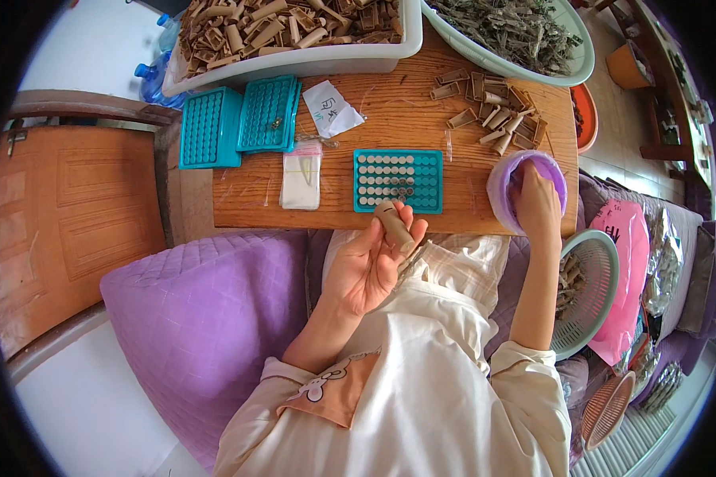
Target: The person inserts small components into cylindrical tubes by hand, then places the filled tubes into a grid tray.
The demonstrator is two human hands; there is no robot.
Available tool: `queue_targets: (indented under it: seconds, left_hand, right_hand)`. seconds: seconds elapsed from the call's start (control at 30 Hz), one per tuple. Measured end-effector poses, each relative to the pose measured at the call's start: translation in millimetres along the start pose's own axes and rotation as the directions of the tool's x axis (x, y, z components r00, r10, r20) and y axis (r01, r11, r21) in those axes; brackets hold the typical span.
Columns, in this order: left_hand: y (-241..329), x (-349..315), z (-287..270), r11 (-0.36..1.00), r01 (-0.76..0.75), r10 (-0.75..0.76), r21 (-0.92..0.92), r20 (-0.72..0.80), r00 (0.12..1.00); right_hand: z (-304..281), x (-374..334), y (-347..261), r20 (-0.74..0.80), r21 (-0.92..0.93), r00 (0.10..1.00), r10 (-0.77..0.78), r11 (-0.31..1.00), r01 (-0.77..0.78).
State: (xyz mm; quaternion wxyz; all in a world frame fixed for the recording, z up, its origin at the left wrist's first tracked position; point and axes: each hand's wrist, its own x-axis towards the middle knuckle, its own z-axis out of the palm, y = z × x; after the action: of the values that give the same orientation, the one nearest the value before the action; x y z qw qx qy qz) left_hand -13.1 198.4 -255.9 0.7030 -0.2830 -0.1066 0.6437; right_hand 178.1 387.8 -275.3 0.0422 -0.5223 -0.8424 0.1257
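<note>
My left hand point(364, 270) is closed around a short light-brown tube point(397, 229), held tilted just in front of the table edge. Behind it on the table lies a teal tray point(429, 181) with rows of round wells. White round pieces fill many of its left wells, and a few grey ones show near the front middle. My right hand point(536, 199) reaches down into a round purple container point(497, 191) at the table's right front corner. Its fingers are hidden inside, and so is whatever the container holds.
Half-tube brown pieces point(497, 115) lie loose at the back right. A white bin point(294, 69) of similar pieces and a pale basin point(561, 79) of dry grey-green plant matter stand behind. Stacked teal trays point(209, 131) and clear plastic bags point(301, 187) are at left.
</note>
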Motion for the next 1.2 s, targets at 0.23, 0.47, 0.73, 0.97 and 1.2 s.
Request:
queue_targets:
  seconds: [0.23,0.47,0.73,0.97,1.2]
  left_hand:
    - [-2.1,-1.0,5.6,0.995,-0.032,0.032,0.098,0.000,0.999]
    - [-2.0,-3.7,2.2,0.991,0.003,0.003,0.132,-0.043,0.999]
    - [-19.2,2.8,-1.8,0.797,0.039,0.040,0.603,-0.118,0.992]
    - [-30.7,1.4,1.0,0.583,0.057,0.054,0.810,-0.109,0.993]
    - [-34.4,-2.5,7.8,0.486,0.074,0.142,0.871,-0.162,0.977]
  right_hand:
    - [-7.4,-3.9,1.5,-0.047,0.078,0.997,-0.063,0.995,0.067]
    - [-41.1,-13.0,-5.0,-0.024,0.388,0.996,0.086,0.919,-0.070]
    - [-56.6,-33.0,-25.5,0.140,0.969,0.985,-0.103,0.217,-0.115]
    - [-44.3,-57.5,-93.5,0.136,0.990,0.958,-0.251,0.081,-0.119]
    - [-44.2,-62.1,-98.6,0.134,0.983,0.965,-0.223,0.152,-0.101]
